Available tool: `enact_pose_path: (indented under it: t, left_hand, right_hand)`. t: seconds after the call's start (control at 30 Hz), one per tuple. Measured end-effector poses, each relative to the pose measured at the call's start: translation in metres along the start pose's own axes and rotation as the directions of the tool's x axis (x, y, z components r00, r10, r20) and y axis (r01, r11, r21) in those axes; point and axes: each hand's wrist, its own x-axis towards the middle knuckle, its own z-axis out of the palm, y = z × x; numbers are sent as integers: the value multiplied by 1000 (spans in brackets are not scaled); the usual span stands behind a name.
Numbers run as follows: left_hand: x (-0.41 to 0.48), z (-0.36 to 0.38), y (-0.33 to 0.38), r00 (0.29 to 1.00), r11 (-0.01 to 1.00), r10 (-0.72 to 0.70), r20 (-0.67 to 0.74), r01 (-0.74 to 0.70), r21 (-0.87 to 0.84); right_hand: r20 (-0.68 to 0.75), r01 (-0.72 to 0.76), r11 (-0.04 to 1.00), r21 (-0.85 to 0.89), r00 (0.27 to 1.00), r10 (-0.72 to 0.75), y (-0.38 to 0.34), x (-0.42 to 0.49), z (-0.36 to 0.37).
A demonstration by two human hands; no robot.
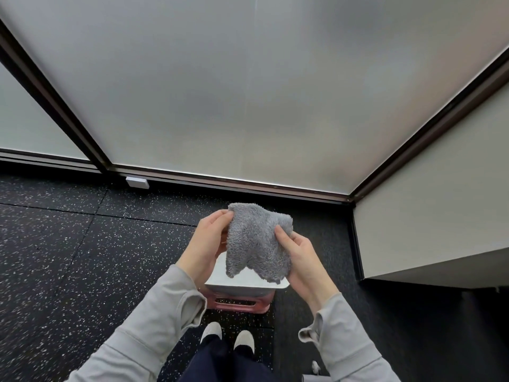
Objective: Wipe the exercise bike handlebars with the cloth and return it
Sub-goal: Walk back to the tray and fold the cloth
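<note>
A fluffy grey cloth [257, 241] hangs between my two hands at the middle of the view. My left hand [205, 244] pinches its upper left edge. My right hand [301, 253] grips its right side with the thumb pressed on the front. The cloth droops over a white-topped pink box [248, 295] that stands on the floor just below it. No exercise bike or handlebars are in view.
Black speckled rubber floor [68, 257] spreads left and below. Frosted glass panels in dark frames [220, 92] stand ahead, a pale wall [440, 216] to the right. A small white block [137, 182] sits at the glass base. My feet [227, 336] stand behind the box.
</note>
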Motion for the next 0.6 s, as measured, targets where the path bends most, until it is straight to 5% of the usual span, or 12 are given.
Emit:
enact_pose_path:
  t: [0.3,0.43,0.6]
  left_hand:
    - [54,1,-73,983,978,-149,-111,163,129]
    - [91,0,-119,959,900,-21,-284,142,412]
    - [136,-13,-184,953,743,157,-260,59,667]
  right_hand:
    - [-106,96,987,-126,988,-109,33,57,-29]
    - [-163,62,943,-326,979,-120,68,95,-56]
    - [-248,-5,902,-432,962,-114,120,149,-92]
